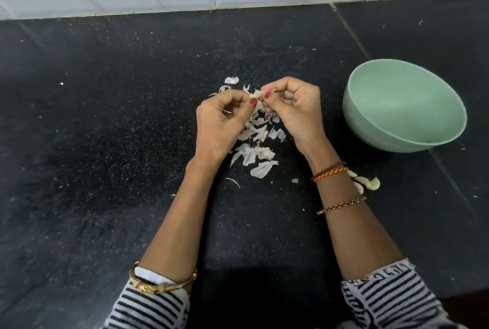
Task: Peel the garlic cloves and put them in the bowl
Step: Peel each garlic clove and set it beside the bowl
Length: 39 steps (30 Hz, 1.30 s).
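Pinching one garlic clove (255, 94) between them, the left hand (221, 123) and right hand (293, 106) work at its skin above a heap of peels (255, 143) on the dark desk (105, 130). More cloves (369, 183) lie beside the right forearm, near the green bowl (404, 106). What shows of the bowl's inside holds no garlic, so the task seems only partly done, with cloves not yet dropped in.

Both hands, left hand (221, 119) and right hand (293, 106), pinch one garlic clove (255, 94) above scattered skins (258, 143) on the black counter (105, 117). A green bowl (404, 127) stands to the right, and more cloves (369, 183) lie near the right wrist.
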Motion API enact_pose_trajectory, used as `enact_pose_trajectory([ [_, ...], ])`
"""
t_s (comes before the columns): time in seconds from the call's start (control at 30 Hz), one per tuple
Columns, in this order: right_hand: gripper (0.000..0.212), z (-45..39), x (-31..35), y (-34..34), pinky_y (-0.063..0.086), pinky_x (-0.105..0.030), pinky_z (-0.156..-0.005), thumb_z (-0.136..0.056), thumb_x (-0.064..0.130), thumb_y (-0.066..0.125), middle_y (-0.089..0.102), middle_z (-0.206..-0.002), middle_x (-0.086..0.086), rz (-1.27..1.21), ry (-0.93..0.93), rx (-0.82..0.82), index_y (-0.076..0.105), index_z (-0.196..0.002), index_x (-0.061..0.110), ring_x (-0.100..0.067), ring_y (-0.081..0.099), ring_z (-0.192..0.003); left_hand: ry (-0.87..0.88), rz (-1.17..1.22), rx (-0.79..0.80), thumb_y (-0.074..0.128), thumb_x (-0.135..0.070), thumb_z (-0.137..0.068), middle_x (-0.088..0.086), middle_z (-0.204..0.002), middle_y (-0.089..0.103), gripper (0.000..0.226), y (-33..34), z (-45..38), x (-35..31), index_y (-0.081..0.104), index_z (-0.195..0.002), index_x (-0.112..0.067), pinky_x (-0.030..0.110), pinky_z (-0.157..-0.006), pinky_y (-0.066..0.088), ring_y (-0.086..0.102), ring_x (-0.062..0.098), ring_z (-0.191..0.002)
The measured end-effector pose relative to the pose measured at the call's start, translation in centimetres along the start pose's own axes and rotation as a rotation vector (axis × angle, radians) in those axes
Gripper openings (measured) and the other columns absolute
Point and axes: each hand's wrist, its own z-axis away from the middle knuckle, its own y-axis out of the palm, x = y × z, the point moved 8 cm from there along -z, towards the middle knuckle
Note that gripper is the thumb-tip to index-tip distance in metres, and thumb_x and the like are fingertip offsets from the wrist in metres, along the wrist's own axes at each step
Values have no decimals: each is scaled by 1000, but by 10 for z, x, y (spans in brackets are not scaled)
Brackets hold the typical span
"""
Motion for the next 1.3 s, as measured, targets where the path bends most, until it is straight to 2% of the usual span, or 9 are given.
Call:
enact_pose_trajectory([
  [0.17, 21, -1, 3, 2, 51, -14, -62, -82, -9, 61, 64, -76, 0, 71, -78, -10, 62, -77, 12, 0, 63, -67, -61, 44, 4, 63, -24, -80, -6, -71, 66, 8, 0, 1, 0, 69, -84, -20, 21, -57, 46, 56, 6, -60],
  [0.4, 20, -1, 9, 0, 51, -16, -67, -79, -8, 63, 60, -76, 9, 173, -235, -37, 62, -82, 12, 1, 61, -72, -123, 126, -2, 63, -27, -72, -2, -68, 69, 11, -1, 2, 1, 70, -71, -20, 32, -60, 46, 56, 23, -64],
  [0.53, 18, 1, 11, 3, 52, -19, -68, -78, -5, 62, 60, -77, 12, 195, -290, -18, 62, -82, 12, -1, 61, -74, -182, 167, -17, 62, -13, -69, -6, -60, 67, 9, -1, 1, 3, 68, -63, -14, 26, -60, 50, 59, 14, -60],
  [0.63, 17, 1, 10, 6, 54, -24, -70, -77, -4, 62, 60, -77, 10, 186, -294, 17, 62, -81, 12, -4, 61, -75, -216, 201, -11, 59, 6, -73, -9, -48, 60, 25, 0, 2, 4, 62, -55, -10, 15, -53, 44, 53, 1, -50],
  [0.87, 24, 1, 6, 7, 49, -12, -62, -80, -13, 59, 66, -65, 11, -124, -120, 48, 61, -76, 11, 2, 62, -67, -291, 407, -44, 56, 10, -73, -7, -40, 49, 38, 5, 3, 2, 54, -44, -13, 13, -42, 35, 41, 1, -39],
  [1.03, 25, 5, -3, 21, 46, -13, -59, -86, -13, 48, 67, -62, 6, -395, 31, 65, 58, -75, 7, -1, 59, -60, -284, 411, -55, 57, -1, -65, -10, -40, 46, 22, 5, 3, 0, 49, -47, -10, 13, -44, 34, 39, 1, -41],
  [1.13, 32, 3, -10, 19, 44, -15, -58, -89, -11, 43, 65, -64, 4, -606, 128, 3, 62, -71, 7, -2, 55, -60, -226, 286, -32, 58, 5, -71, -14, -41, 47, 29, 3, 4, -1, 48, -49, -12, 12, -46, 35, 40, -2, -41],
  [1.2, 25, 1, -10, 10, 45, -15, -59, -90, -8, 46, 66, -66, 4, -516, 120, -49, 61, -76, 7, -2, 56, -62, -212, 234, -64, 58, 1, -74, -13, -44, 51, 31, -2, 5, 1, 49, -48, -14, 14, -50, 37, 44, 0, -46],
  [1.3, 16, 1, -6, 0, 48, -15, -65, -86, -6, 56, 68, -79, -1, -148, 23, -110, 62, -81, 9, 0, 62, -70, -217, 205, -131, 60, -14, -81, -10, -49, 57, 34, -9, 4, 5, 53, -48, -15, 16, -53, 39, 50, 2, -50],
])
